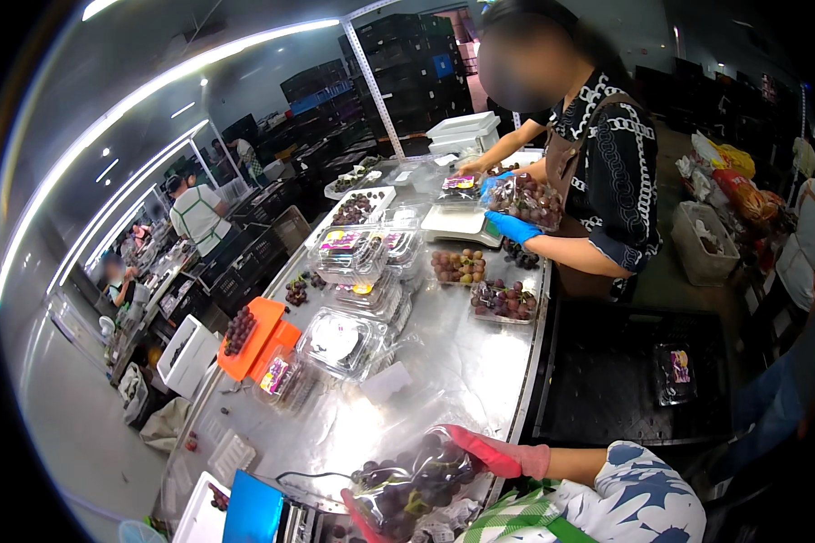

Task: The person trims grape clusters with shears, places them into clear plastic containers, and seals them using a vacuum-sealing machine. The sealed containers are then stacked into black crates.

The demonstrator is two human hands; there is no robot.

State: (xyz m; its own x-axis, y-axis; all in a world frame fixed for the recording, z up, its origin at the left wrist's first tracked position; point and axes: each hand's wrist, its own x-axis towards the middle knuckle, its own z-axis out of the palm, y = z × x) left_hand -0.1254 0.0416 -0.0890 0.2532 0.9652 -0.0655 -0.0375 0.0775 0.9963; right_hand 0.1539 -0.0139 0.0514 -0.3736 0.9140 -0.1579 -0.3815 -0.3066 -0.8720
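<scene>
A clear plastic pack of dark grapes (414,485) is held between both of my hands at the near edge of the metal table (441,380). My right hand (492,453), in a red glove, grips its far right side. Only part of my left hand (363,519), also red-gloved, shows at the pack's lower left; the pack hides the rest. A black cable (312,474) runs just left of the pack. Beyond lie stacked clear clamshell boxes (346,339) and a labelled clamshell (282,380) beside an orange scale (251,339) with grapes on it.
Across the table a co-worker in blue gloves (516,227) holds a grape pack over a white scale (455,224). Open grape packs (502,301) sit near the right edge. A black crate (618,380) with one pack stands right of the table. A blue panel (252,509) is at lower left.
</scene>
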